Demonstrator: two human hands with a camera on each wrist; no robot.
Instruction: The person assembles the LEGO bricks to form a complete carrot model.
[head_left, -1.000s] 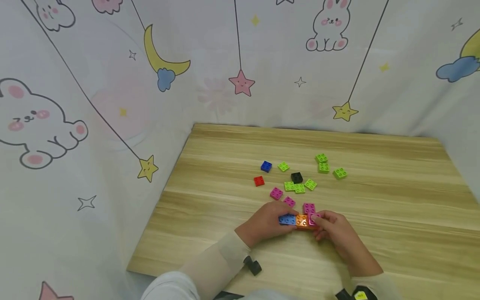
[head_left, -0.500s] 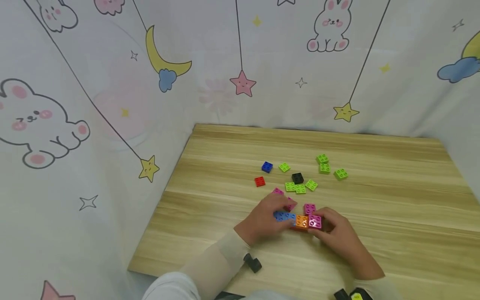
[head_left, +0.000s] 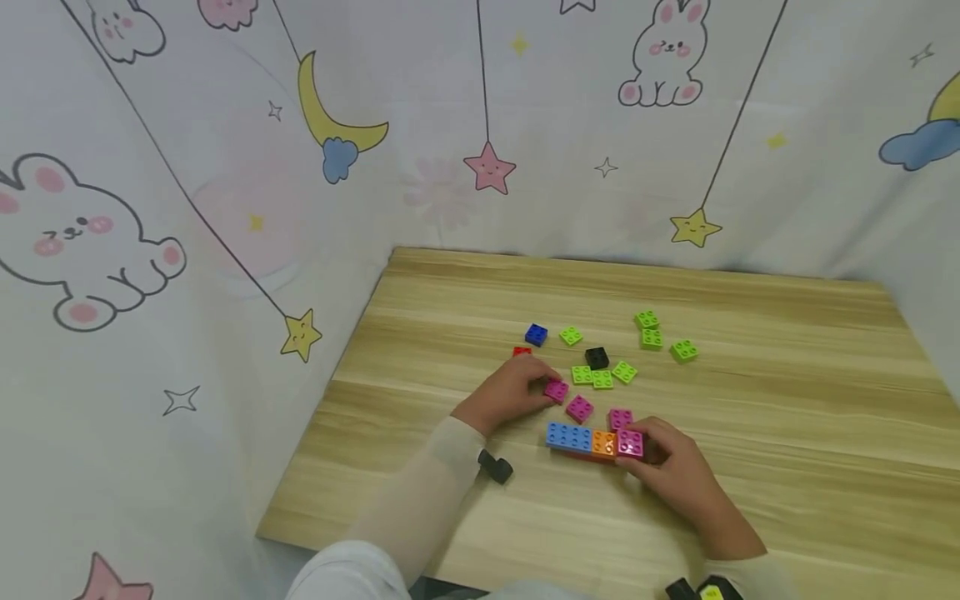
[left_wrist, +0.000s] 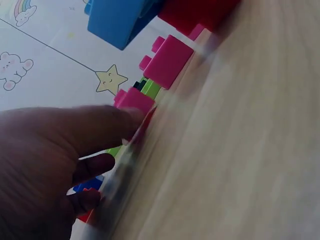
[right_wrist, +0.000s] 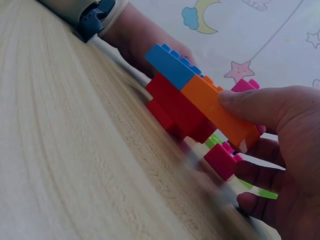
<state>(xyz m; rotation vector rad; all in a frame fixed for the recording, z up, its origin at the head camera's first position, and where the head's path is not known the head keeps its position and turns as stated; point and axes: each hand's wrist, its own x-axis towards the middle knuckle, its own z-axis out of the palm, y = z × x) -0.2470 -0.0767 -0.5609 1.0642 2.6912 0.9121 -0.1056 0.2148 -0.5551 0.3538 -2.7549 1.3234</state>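
Observation:
My right hand [head_left: 678, 462] grips the right end of a stack of toy building bricks. Its top row has a blue brick [head_left: 568, 437], an orange brick [head_left: 603, 442] and a pink brick [head_left: 631, 443]. Red bricks [right_wrist: 182, 106] form the lower layers in the right wrist view, and the right thumb lies on the orange side. Up and to the left, my left hand [head_left: 510, 393] pinches a loose pink brick [head_left: 556, 392] between thumb and fingers. Two more pink bricks lie nearby: one [head_left: 580, 408] just above the stack, the other [head_left: 620, 418] behind its pink end.
Several light green bricks [head_left: 602, 380] are spread behind the hands, with a black brick [head_left: 597, 358] among them. A dark blue brick [head_left: 536, 335] and a partly covered red brick [head_left: 522, 352] lie beyond my left hand. A printed curtain [head_left: 420, 108] hangs behind the wooden table [head_left: 787, 375].
My left hand has let go of the stack's blue end and moved up and left to a loose pink brick. The right hand, now lower on the stack's pink end, keeps hold of it.

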